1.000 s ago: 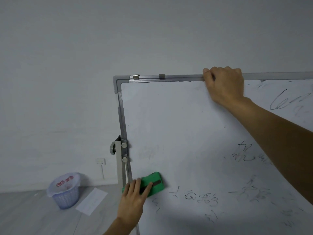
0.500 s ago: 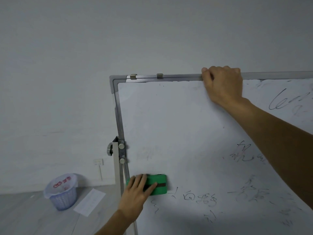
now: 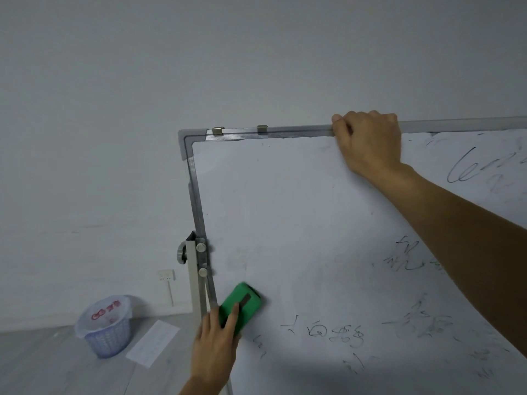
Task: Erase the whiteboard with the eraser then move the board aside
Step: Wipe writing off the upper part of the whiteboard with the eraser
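The whiteboard (image 3: 285,212) on its stand fills the right of the view, with a grey metal frame. Its upper-left area is wiped. Black scribbles remain along the bottom and on the right. A green eraser (image 3: 245,302) with a dark stripe lies tilted against the board near its left edge, low down. My left hand (image 3: 215,346) presses it to the board, with straight fingers and thumb lying over its lower end. My right hand (image 3: 368,141) grips the board's top frame rail, fingers curled over the edge.
The stand's post with a knob and two bolts (image 3: 196,252) holds the board's left edge. On the grey floor at lower left sit a blue waste basket (image 3: 105,326) with a plastic liner and a sheet of paper (image 3: 152,343). A white wall stands behind.
My left hand has slid the eraser along the board's lower left, from tilted to level and back to tilted up-right. My right hand has kept its hold on the top rail.
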`<state>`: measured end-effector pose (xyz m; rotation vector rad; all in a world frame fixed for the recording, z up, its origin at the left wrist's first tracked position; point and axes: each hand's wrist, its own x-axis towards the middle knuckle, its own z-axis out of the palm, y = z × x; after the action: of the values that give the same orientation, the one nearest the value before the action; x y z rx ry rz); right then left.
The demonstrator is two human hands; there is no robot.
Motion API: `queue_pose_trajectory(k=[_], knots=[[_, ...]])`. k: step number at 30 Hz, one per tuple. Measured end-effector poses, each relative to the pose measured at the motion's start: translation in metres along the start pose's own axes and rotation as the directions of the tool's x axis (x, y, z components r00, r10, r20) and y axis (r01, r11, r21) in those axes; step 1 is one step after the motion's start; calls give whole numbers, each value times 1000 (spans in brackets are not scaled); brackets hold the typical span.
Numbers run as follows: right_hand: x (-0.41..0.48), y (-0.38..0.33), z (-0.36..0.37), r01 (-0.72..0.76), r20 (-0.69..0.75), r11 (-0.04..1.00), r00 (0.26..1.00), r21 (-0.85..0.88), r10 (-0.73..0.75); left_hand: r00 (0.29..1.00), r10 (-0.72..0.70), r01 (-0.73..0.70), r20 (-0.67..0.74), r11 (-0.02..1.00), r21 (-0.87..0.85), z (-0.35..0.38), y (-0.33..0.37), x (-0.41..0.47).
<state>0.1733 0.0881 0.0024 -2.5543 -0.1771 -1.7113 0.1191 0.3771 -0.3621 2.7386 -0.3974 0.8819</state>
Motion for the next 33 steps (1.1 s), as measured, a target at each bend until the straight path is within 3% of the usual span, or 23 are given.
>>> queue_pose_trajectory(k=[3,6,11,13,14,18,19,22,23,25,28,31,33], knots=[[1,2,2,-7,-1,1000,1000,-5,7,1000,-28,28,-8,1000,3,-11,8,6],[0,4,3,-19,-4,1000,1000,-4,19,982,-50,31,-184,994,-106,-53,26,58],[0,1,1,-4,14,1000,1000,29,3,883,-121,47,-454,984,-172,-142,61,156],[-1,3,-2,17,35,998,999,57,-19,865,-161,84,-476,980,-178,-151,66,166],[0,6,-4,23,49,997,998,79,-27,871,-112,51,-478,989,-139,-148,67,164],[3,26,-10,-3,81,992,997,128,-7,883,240,-198,-403,970,144,-134,58,152],[4,35,-12,-31,72,994,997,101,24,876,228,-183,-424,972,145,-141,54,161],[2,67,-19,-103,36,995,994,1,103,837,-13,10,-547,1000,-9,-170,48,190],[1,76,-22,-112,33,993,993,-29,113,825,-18,20,-565,1000,-2,-172,49,193],[0,85,-26,-117,59,991,991,-60,120,831,180,-120,-527,982,145,-158,56,187],[3,86,-32,-122,130,992,984,-24,124,836,444,-380,-322,893,242,-125,72,168],[2,99,-39,-127,121,992,984,-19,128,832,442,-388,-336,895,219,-127,75,179],[2,120,-48,-171,130,984,976,-59,177,843,322,-289,-431,947,141,-147,81,195]])
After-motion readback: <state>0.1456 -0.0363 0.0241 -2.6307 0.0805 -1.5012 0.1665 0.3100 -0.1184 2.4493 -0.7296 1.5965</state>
